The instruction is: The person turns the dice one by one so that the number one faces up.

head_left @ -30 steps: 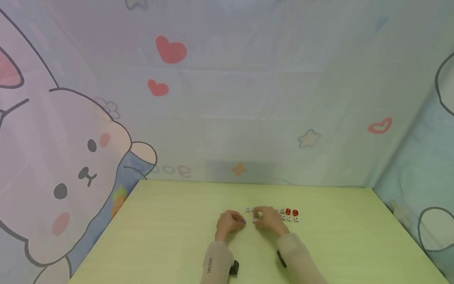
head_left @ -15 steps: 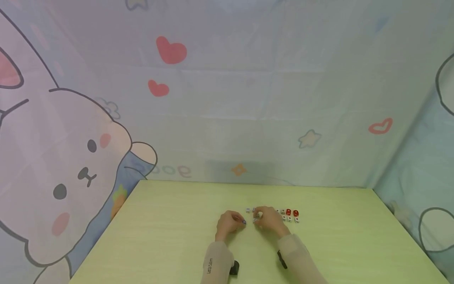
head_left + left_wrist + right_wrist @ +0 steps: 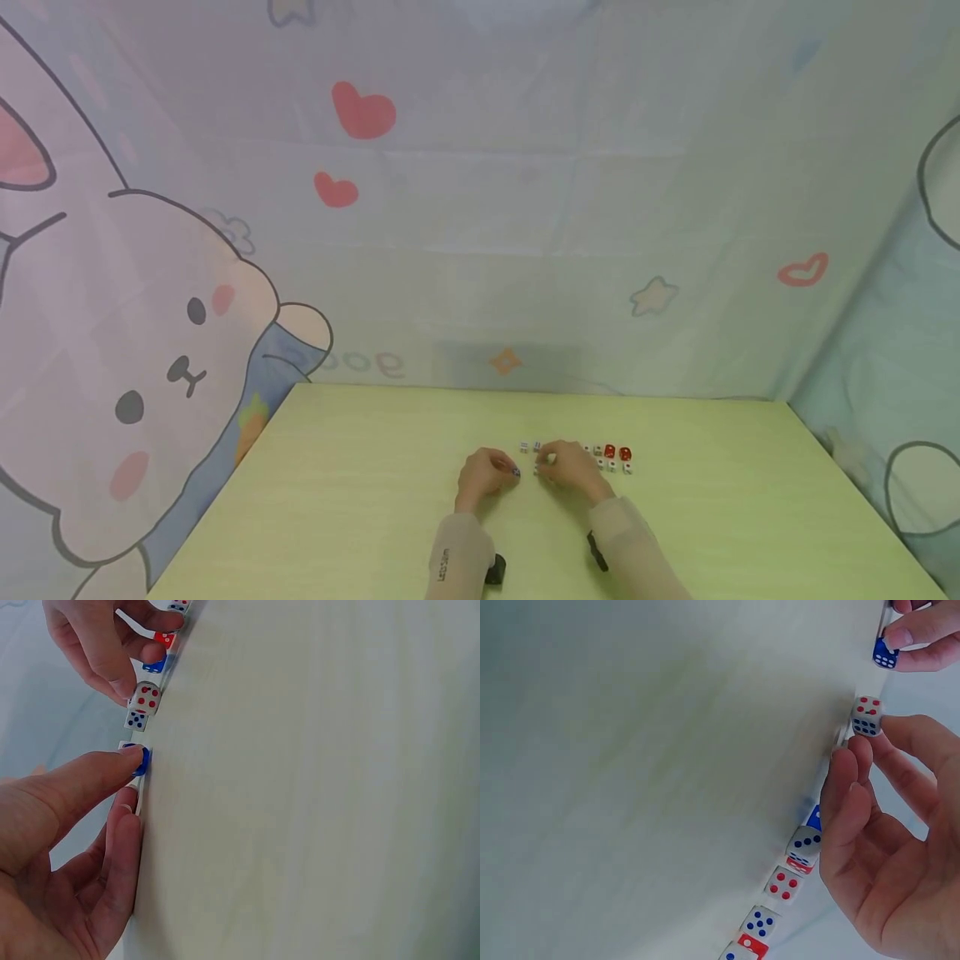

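Observation:
My left hand [image 3: 482, 478] is at the middle of the table, pinching a blue die [image 3: 886, 653] with white dots between thumb and fingertips. Just to its right, my right hand [image 3: 573, 468] has thumb and fingertips around a white die [image 3: 867, 716] with red and blue dots. A small gap separates the two dice in the right wrist view. Another white die [image 3: 136, 720] shows under or beside that one in the left wrist view. Beyond the right hand a line of white, red and blue dice continues, such as a white die [image 3: 784, 884] with red dots.
Two white dice [image 3: 524, 447] stand behind the hands on the pale yellow-green table [image 3: 360, 492]. To the right are two red dice [image 3: 626, 454] and a front row of white dice [image 3: 627, 469]. A printed cloth [image 3: 480, 250] hangs behind the table.
The head view has shifted a little, so everything sits slightly lower in the frame. Both hands keep nearly the same places; the right fingers have moved only slightly.

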Motion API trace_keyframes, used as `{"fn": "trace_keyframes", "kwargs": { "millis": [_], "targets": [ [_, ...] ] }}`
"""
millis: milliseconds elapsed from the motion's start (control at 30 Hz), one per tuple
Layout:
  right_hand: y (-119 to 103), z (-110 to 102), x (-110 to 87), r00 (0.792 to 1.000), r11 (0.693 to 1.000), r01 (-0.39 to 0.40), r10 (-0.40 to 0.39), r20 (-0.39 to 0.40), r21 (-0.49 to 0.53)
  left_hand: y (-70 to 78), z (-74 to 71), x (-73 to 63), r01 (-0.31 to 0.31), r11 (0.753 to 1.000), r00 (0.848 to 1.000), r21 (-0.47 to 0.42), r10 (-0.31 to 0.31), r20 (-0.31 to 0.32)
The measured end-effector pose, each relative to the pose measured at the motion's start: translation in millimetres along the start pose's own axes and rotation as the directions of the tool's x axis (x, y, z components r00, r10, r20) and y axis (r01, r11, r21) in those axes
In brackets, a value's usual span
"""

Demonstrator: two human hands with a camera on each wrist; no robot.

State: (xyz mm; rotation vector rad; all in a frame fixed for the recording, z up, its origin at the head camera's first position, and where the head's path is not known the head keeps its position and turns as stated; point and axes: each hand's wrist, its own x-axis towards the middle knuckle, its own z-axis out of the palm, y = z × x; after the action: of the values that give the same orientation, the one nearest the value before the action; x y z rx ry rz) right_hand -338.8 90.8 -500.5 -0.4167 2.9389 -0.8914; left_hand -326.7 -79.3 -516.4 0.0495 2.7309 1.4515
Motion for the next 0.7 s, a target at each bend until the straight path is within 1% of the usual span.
{"fn": "trace_keyframes", "kwargs": {
  "millis": [133, 367, 700],
  "targets": [
    [-1.0, 0.8, -0.7, 1.000, 1.000, -0.002, 0.002, -0.012, -0.005, 0.1, 0.5, 0.4, 0.008, 1.000, 1.000, 0.002, -0.008, 0.002],
    [-2.7, -0.3, -1.6, 1.000, 1.000, -0.002, 0.002, -0.026, -0.007, 0.3, 0.0, -0.7, -0.004, 1.000, 1.000, -0.004, 0.004, 0.003],
    [0.2, -1.0, -1.9, 1.000, 0.996, 0.008, -0.010, -0.023, -0.088, -0.5, 0.6, 0.3, 0.003, 1.000, 1.000, 0.007, -0.003, -0.004]
  ]
}}
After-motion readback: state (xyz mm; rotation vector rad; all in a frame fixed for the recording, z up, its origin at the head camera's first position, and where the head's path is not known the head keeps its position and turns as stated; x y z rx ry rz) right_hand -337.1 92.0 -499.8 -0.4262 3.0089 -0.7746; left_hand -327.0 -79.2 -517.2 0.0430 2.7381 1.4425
